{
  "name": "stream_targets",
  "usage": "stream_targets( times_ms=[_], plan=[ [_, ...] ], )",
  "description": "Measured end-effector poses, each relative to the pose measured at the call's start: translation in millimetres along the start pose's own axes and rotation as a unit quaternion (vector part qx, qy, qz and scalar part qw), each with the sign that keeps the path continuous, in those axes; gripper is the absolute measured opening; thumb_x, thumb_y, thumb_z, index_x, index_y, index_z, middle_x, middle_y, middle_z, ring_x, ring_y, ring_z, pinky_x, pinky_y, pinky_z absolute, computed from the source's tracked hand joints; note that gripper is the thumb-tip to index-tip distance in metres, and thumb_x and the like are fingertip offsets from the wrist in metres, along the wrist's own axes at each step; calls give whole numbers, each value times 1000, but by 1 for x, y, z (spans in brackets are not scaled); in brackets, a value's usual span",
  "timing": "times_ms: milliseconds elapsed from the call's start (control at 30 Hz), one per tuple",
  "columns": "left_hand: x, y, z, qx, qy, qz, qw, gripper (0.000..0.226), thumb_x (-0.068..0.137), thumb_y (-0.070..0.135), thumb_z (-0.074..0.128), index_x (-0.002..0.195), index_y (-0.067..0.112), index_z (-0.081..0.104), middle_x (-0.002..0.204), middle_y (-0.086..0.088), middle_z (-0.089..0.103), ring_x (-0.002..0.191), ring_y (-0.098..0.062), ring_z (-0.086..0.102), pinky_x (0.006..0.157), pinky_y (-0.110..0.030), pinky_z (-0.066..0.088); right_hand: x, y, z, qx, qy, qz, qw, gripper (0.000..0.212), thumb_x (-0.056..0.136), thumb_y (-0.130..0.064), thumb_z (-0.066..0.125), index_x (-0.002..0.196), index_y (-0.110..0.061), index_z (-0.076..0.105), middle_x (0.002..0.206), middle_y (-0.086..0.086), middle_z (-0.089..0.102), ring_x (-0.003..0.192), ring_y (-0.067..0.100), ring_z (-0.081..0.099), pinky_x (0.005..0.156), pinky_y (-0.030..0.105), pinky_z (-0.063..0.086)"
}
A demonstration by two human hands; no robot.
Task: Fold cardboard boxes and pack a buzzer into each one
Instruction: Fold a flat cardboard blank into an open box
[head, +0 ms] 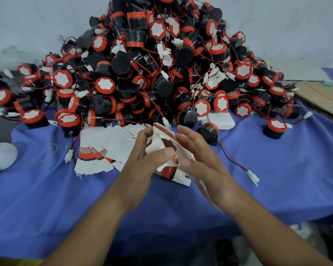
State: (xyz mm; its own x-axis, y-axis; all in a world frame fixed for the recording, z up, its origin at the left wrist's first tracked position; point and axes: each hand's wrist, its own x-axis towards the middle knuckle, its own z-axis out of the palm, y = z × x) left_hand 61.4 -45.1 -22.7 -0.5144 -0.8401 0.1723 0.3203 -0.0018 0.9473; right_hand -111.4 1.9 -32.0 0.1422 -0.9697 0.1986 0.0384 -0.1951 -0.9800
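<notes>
1. Fingers (140, 137) of left hand (142, 160) pinching part-opened carton (161, 144), thumb on front; right hand (202, 156) fingers near straight, pressed to its other side; held over cloth (46, 198), near buzzer pile (152, 64).
2. Risk of pile sliding fwd: steep heap, tangled wires.
3. Risk of creased flap from off-score pressure.
4. Risk of snagging loose buzzer (208, 131) by its lead (233, 160) w/ right wrist.
5. Flat carton stack (104, 148): unfolded, nothing in. Held carton: no buzzer seen inside.
</notes>
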Motion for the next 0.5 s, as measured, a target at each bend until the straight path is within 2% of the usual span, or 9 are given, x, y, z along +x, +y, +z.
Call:
stream_targets(
  times_ms=[67,167,200,267,333,400,500],
  plan=[
    [1,-1,-2,1,-6,4,1000,50,79,29,66,125,15,54,111,-13,68,104,-32,66,87,-45,52,-2,0,0,-23,-16,6,1000,73,80,-53,72,146,-49,39,147,-26,46,142,-3,37,109,31,42],
    [3,-2,-6,-2,-20,2,1000,55,81,25,63,130,4,48,108,-20,66,101,-38,64,87,-54,51,-4,-4,4,-90,17,-8,996,71,82,-54,69,146,-46,39,137,-36,50,134,-12,41,98,13,46],
    [3,-1,-6,1,-18,-2,1000,58,80,25,64,130,3,48,107,-18,66,100,-36,64,86,-50,52,-4,-4,6,-113,39,-18,993,66,84,-53,66,144,-45,41,135,-35,52,132,-11,45,99,15,47],
    [3,-2,-7,11,-11,0,1000,60,71,25,69,126,9,50,106,-12,66,99,-30,65,82,-41,53,-4,-4,8,-145,100,-43,983,53,88,-51,60,138,-41,48,130,-31,58,129,-3,52,100,30,53],
    [2,-5,-9,41,-17,8,999,60,66,21,69,123,15,49,109,-10,66,102,-32,63,81,-43,55,-3,-6,5,-159,158,-52,973,48,86,-52,57,132,-37,56,122,-27,63,122,2,58,95,36,54],
    [-1,-7,-9,68,-42,10,997,60,65,16,68,121,17,45,118,-13,64,111,-34,61,88,-48,54,-1,-8,0,-122,195,-26,973,43,83,-52,59,123,-36,62,119,-19,66,113,7,63,87,35,57],
    [-3,-10,-2,91,-104,-4,990,57,68,10,65,121,17,43,125,-5,63,118,-19,61,91,-34,53,4,-8,-5,-14,234,17,972,18,94,-29,61,109,-30,71,123,-6,67,113,21,66,96,49,55]
  ],
)
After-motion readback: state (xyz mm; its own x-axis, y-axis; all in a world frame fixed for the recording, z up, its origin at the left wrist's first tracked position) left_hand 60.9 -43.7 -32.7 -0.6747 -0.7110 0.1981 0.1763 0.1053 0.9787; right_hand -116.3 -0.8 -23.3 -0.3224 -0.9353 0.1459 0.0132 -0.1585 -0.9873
